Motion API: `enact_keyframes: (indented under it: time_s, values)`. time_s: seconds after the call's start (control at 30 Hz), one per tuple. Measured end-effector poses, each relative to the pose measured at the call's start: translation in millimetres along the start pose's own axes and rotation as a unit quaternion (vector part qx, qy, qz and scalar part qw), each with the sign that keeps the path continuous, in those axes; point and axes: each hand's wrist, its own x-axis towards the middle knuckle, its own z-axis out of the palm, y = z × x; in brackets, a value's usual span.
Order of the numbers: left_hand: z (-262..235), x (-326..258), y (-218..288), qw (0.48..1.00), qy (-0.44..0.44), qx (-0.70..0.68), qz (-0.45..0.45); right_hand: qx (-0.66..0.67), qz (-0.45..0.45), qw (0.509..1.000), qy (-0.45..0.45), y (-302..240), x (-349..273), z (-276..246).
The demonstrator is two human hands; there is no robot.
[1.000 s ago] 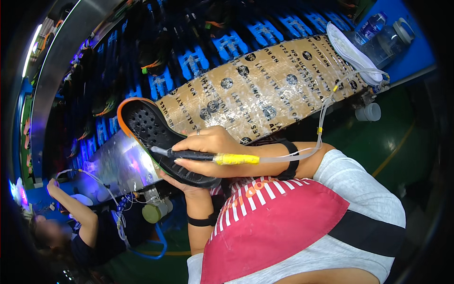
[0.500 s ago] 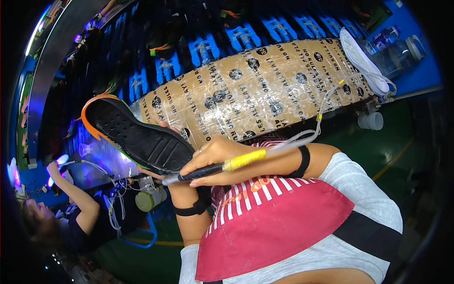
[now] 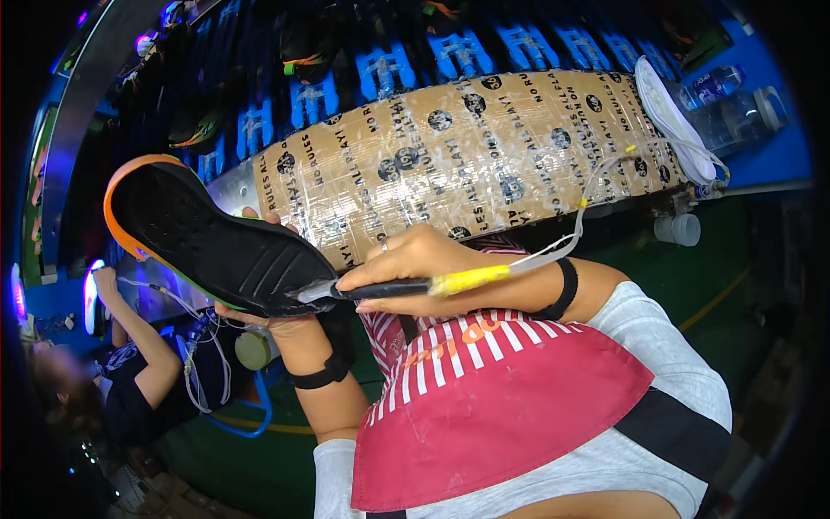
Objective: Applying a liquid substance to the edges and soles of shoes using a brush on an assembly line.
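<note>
A black shoe sole (image 3: 226, 235) with an orange and green rim lies tilted in my left hand (image 3: 290, 326), its inner face turned up. My left fingers wrap the sole's edges near its narrower end, fingertips at the far side and palm at the near side. In my right hand (image 3: 419, 270) is a brush (image 3: 393, 291) with a dark handle, yellow tape and a clear tube running off its back end. Its pale bristles touch the sole's inner face near the right end, where the surface looks wet.
Printed cardboard (image 3: 519, 130) under shiny clear film covers the bench ahead. Behind it run blue racks (image 3: 380, 73) carrying dark shoe parts. A white sole-shaped piece (image 3: 674, 121), bottles (image 3: 735, 121) and a white cup (image 3: 679, 230) are at right. Another person's arm (image 3: 143, 350) works at left.
The sole has shifted left and slightly nearer. The brush tip, which was beside the sole's near edge by my left wrist, is now on the sole's inner face.
</note>
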Motion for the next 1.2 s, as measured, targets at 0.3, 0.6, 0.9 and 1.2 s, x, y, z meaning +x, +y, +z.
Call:
enact_keyframes:
  time_s: [0.3, 0.6, 0.9, 1.2]
  values:
    - [22, 5, 12, 0.995, -0.027, 0.077, -0.059, 0.021, 0.002, 1.0, -0.014, -2, 0, -2]
    - [39, 15, 7, 0.987, 0.013, 0.113, -0.115, -0.015, -0.081, 0.994, -0.071, 13, -5, -1]
    - [28, 25, 15, 0.946, 0.008, 0.147, -0.289, -0.099, -0.087, 0.963, -0.233, 6, 0, -14]
    - [42, 39, 9, 0.877, 0.031, 0.195, -0.439, -0.119, -0.089, 0.957, -0.247, 2, 1, -16]
